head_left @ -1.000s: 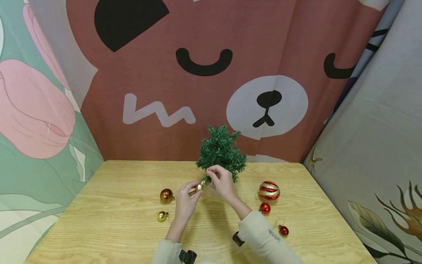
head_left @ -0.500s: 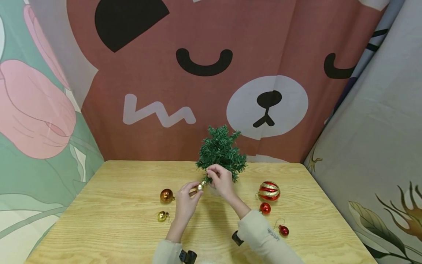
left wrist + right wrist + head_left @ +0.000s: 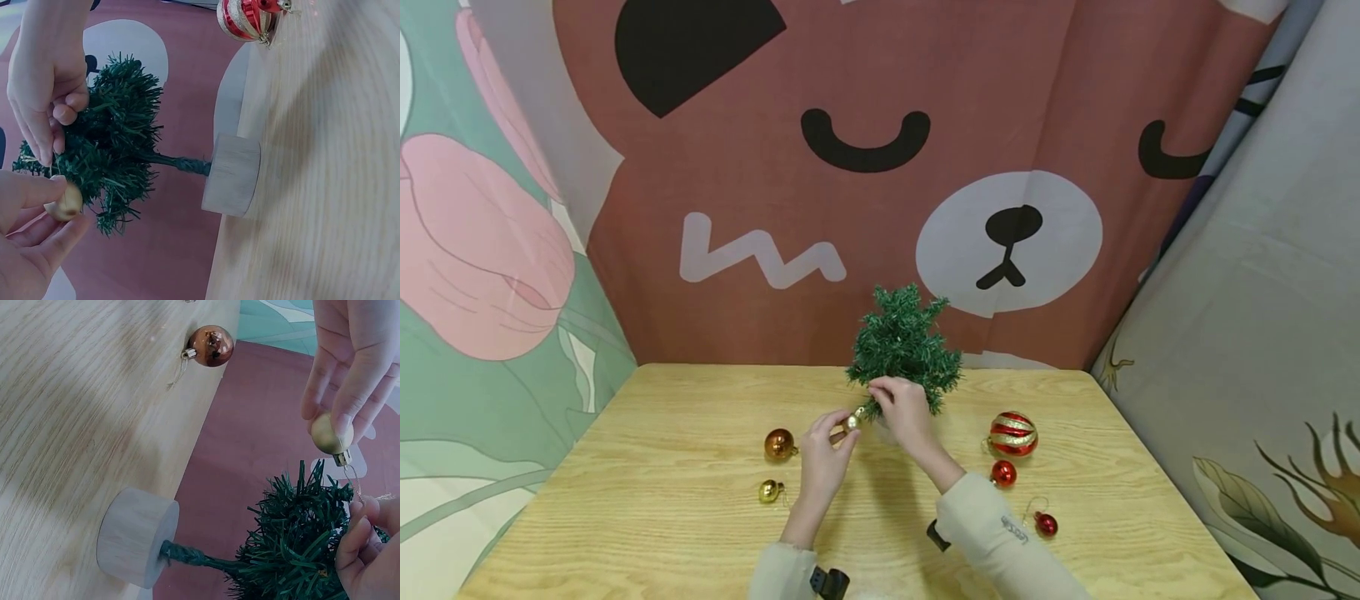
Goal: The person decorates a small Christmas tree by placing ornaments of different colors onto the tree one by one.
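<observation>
A matte gold bauble (image 3: pixel 331 433) is pinched between the thumb and fingers of my left hand (image 3: pixel 823 462), its metal cap towards the tree. The thumb and forefinger of my right hand (image 3: pixel 910 417) pinch its thin string loop (image 3: pixel 353 478) close to the branch tips. Just behind both hands stands a small green artificial Christmas tree (image 3: pixel 902 342), upright on a pale round wooden base (image 3: pixel 231 175). Whether the loop is round a twig, I cannot tell; fingers and needles hide its end.
Left of my hands lie a copper bauble (image 3: pixel 778 444) and a small shiny gold bauble (image 3: pixel 769 492). To the right are a red-and-gold striped bauble (image 3: pixel 1012 434), a red bauble (image 3: pixel 1003 474) and a small dark red bauble (image 3: pixel 1046 524). Printed cloth (image 3: pixel 760 325) hangs behind the wooden table (image 3: pixel 685 517).
Both hands stay nearly in place at the tree's lower left. The left hand and gold bauble have risen very slightly; the right wrist and sleeve have shifted a little to the left.
</observation>
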A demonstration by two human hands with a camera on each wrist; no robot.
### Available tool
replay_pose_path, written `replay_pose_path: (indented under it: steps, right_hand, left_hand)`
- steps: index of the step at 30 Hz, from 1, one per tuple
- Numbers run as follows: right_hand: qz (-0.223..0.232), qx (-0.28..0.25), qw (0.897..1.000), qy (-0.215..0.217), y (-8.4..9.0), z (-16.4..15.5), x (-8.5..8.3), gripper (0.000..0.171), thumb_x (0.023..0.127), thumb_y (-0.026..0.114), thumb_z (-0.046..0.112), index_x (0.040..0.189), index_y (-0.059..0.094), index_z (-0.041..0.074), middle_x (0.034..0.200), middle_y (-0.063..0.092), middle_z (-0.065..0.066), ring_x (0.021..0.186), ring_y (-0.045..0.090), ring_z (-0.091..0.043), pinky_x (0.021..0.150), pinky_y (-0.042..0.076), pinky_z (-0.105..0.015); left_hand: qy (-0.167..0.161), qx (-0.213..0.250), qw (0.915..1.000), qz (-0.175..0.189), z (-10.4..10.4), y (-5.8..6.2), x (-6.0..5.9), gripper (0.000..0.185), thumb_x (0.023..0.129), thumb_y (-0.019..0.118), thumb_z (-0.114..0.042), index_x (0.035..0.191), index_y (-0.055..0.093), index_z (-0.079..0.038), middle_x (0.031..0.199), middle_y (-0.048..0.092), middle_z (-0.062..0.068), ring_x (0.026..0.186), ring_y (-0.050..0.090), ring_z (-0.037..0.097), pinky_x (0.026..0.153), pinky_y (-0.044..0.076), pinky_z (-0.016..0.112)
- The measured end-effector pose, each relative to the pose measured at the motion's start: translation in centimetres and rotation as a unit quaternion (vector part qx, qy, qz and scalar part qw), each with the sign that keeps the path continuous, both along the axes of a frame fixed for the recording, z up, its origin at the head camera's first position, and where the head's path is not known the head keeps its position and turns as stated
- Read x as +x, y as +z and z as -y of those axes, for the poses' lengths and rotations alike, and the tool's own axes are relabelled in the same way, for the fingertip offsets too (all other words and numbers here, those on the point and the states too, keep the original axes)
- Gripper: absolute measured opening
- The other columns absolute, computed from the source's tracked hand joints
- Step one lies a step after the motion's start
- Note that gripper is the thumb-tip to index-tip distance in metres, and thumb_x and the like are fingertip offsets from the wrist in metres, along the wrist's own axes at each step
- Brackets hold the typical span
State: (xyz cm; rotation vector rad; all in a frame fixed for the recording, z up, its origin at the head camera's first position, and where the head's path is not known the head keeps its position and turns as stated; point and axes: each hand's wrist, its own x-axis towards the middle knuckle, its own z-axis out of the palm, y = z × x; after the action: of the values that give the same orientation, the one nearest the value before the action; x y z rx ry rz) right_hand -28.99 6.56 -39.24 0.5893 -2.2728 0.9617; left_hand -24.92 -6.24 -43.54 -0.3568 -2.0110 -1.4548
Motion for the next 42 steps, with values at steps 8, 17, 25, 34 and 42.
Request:
replay_pose_path:
  steps: [8,17,25,34,42]
  right_hand:
    - [-0.05,0.091,0.993,-0.058,0.1,-0.1,0.1,0.007,0.078,0.068,0.008,0.084,0.072,0.006,0.07,0.063,-0.004,0.052,0.056,-0.012,0.046,0.045,-0.021]
    - [-0.07,0.132,0.986,-0.07,0.1,-0.2,0.3,0.006,0.079,0.067,0.008,0.083,0.072,0.007,0.067,0.062,-0.004,0.048,0.053,-0.011,0.041,0.043,-0.02]
    - [-0.09,0.17,0.978,-0.075,-0.3,-0.3,0.3,0.006,0.08,0.066,0.009,0.082,0.072,0.009,0.064,0.061,-0.003,0.044,0.051,-0.01,0.035,0.033,-0.016]
    - [-0.091,0.178,0.976,-0.086,-0.2,-0.4,0.3,0.006,0.078,0.068,0.009,0.081,0.073,0.01,0.064,0.061,-0.001,0.044,0.052,-0.012,0.033,0.027,-0.016]
    - [-0.057,0.189,0.978,-0.059,0.0,-0.6,0.7,0.013,0.08,0.062,0.003,0.084,0.072,0.01,0.069,0.061,-0.002,0.043,0.047,-0.009,0.034,0.025,-0.015]
  left_hand:
    - [0.006,-0.007,0.9999,-0.008,-0.1,-0.4,-0.3,0.026,0.068,0.069,0.013,0.093,0.061,0.013,0.092,0.06,0.022,0.083,0.06,0.035,0.066,0.052,0.026]
    - [0.003,-0.014,0.9996,0.023,-0.3,-0.6,-0.4,0.026,0.07,0.068,0.012,0.095,0.061,0.012,0.094,0.06,0.022,0.084,0.06,0.036,0.066,0.052,0.025]
    - [0.017,-0.04,0.9982,0.04,-0.4,-0.7,-0.5,0.028,0.069,0.069,0.012,0.095,0.06,0.011,0.093,0.06,0.022,0.082,0.06,0.032,0.064,0.051,0.022]
    - [0.015,-0.077,0.9935,0.082,-0.6,-1.3,-0.4,0.03,0.069,0.07,0.009,0.097,0.061,0.01,0.088,0.06,0.017,0.079,0.06,0.029,0.062,0.052,0.024]
    - [0.011,-0.109,0.9898,0.091,-0.5,-1.7,-0.4,0.029,0.069,0.07,0.009,0.097,0.061,0.008,0.087,0.06,0.015,0.078,0.059,0.028,0.062,0.052,0.027]
